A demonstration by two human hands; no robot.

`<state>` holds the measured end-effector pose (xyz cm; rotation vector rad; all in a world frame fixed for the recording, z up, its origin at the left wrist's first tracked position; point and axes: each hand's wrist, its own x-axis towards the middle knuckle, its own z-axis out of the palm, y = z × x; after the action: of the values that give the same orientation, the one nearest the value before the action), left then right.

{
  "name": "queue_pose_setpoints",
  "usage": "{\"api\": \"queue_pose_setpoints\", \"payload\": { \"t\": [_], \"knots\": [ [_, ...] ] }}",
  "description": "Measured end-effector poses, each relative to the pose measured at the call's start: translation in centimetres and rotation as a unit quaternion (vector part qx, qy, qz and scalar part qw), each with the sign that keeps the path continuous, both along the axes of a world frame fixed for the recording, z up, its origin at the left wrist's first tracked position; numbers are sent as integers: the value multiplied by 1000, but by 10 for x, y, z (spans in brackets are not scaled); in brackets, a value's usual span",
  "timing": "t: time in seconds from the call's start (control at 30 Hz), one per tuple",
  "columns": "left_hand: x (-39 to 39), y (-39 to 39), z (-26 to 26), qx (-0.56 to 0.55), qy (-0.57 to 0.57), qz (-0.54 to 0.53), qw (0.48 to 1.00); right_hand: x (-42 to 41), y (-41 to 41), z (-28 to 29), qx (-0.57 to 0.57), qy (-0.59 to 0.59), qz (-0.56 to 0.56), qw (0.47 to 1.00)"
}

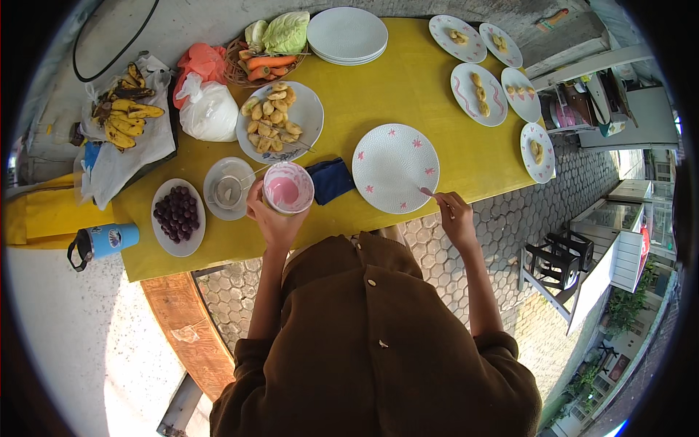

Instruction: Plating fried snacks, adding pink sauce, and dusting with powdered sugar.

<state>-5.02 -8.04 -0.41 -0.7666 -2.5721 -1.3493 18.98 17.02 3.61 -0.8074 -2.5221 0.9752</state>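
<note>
My left hand point(279, 219) holds up a small bowl point(288, 188) with pink cream inside, above the table's near edge. Between the fingers of my right hand point(456, 218) is a utensil handle with a pink-smeared tip point(426, 191), over the lower right rim of a white textured plate point(396, 164). Pink star-like marks lie around that plate's border, and its middle is bare. A folded dark blue cloth point(331, 181) lies between the bowl and the plate. Behind the bowl, an oval plate point(312, 104) holds fried pieces point(276, 112) and metal tongs.
Several decorated plates point(461, 109) with fried pieces stand at the right; stacked white plates point(348, 33) are at the back. Left are a vegetable basket point(232, 63), a white bag point(209, 112), bananas point(123, 123), grapes point(176, 214), a strainer point(228, 191) on a dish and a blue tumbler point(114, 240).
</note>
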Motion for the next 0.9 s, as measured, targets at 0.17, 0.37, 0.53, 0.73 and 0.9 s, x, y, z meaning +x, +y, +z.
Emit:
{"api": "queue_pose_setpoints", "payload": {
  "t": [0.17, 0.37, 0.53, 0.73, 0.9],
  "knots": [
    [0, 0, -1, -7, 11, 6, 1000, 3, -2, 8, -4, -24, -8, 1000],
    [-1, -1, -4, 11, -8, 2, 1000, 9, 8, -4, -65, 41, -86, 993],
    [-1, -1, -3, 9, -7, 0, 1000, 13, 17, -26, -179, 84, -129, 972],
    [-1, -3, -3, -4, -24, 7, 1000, 10, 16, -28, -112, 27, -83, 990],
    [-1, -6, -4, -22, -13, 16, 1000, 10, 19, -28, -98, 31, -74, 992]
  ]
}}
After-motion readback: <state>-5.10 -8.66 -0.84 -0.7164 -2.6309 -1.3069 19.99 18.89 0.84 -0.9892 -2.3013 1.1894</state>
